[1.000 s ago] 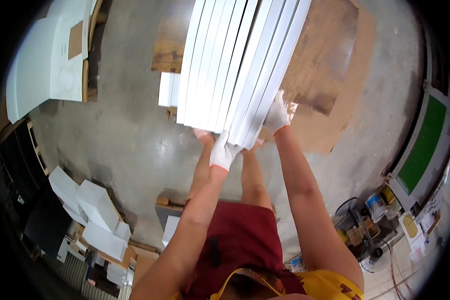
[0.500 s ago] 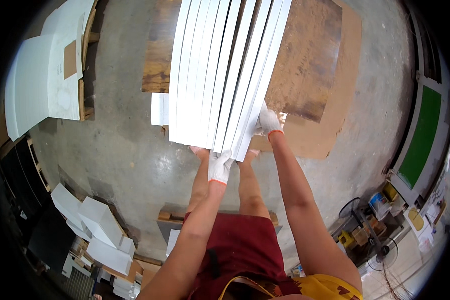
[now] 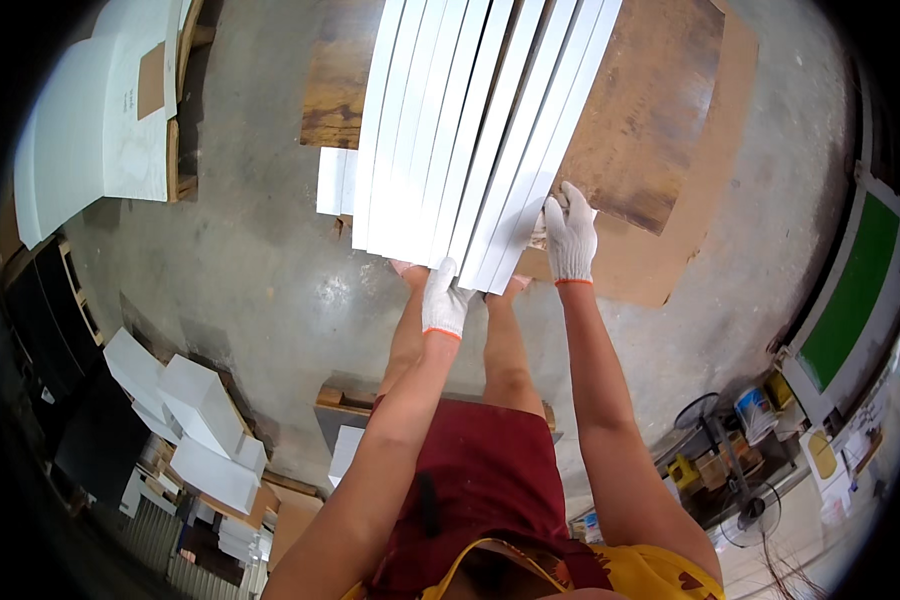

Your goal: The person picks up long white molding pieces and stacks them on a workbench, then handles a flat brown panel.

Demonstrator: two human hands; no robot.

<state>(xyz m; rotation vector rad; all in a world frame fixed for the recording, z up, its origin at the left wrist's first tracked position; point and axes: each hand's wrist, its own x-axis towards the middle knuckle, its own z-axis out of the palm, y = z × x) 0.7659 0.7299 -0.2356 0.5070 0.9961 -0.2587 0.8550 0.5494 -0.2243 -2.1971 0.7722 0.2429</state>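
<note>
Several long white strips [image 3: 420,130] lie side by side in a stack, running away from me, with dark gaps between some of them. My left hand [image 3: 444,300], in a white knit glove with an orange cuff, is closed around the near end of a strip, thumb on top and fingers partly hidden beneath. My right hand [image 3: 573,240], gloved the same way, is raised just off the right side of the stack. Its fingers are apart and nothing shows in them. What the strips are made of cannot be made out.
Under the strips lies a stained brown wooden board [image 3: 645,110], on a larger cardboard sheet [image 3: 735,150]. White panels [image 3: 135,120] rest on a pallet at far left. White boxes [image 3: 200,405] stand at lower left. At right are a green panel [image 3: 850,290] and a fan [image 3: 750,512].
My right hand has come away from the strips' right side and opened its fingers. My left hand stays at the near end. The whole view has shifted slightly.
</note>
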